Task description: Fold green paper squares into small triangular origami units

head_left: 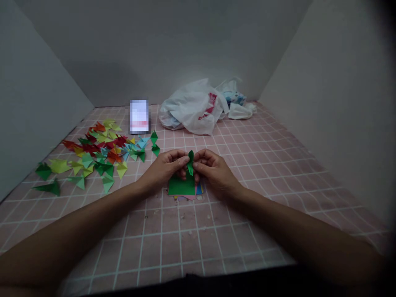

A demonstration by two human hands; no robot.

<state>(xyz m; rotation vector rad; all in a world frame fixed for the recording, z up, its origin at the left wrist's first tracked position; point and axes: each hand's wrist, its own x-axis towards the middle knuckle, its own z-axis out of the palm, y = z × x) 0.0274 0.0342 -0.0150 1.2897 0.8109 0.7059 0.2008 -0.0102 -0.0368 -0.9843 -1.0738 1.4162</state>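
Note:
Between my two hands a small folded piece of green paper (pixel 190 163) stands upright. My left hand (pixel 169 166) pinches it from the left with thumb and fingers. From the right, my right hand (pixel 213 168) closes thumb and fingertips on its other edge. Directly beneath lies a stack of square coloured paper (pixel 181 187), a green sheet on top and pink, blue and yellow edges showing. Part of the stack is hidden by my fingers.
Many-coloured folded paper cranes (pixel 103 167) spread over the left of the pink checked cloth (pixel 148 247). A blurred, lit phone (pixel 139 116) stands behind them. White plastic bags (pixel 194 108) lie at the back. Walls close in on the left, right and back.

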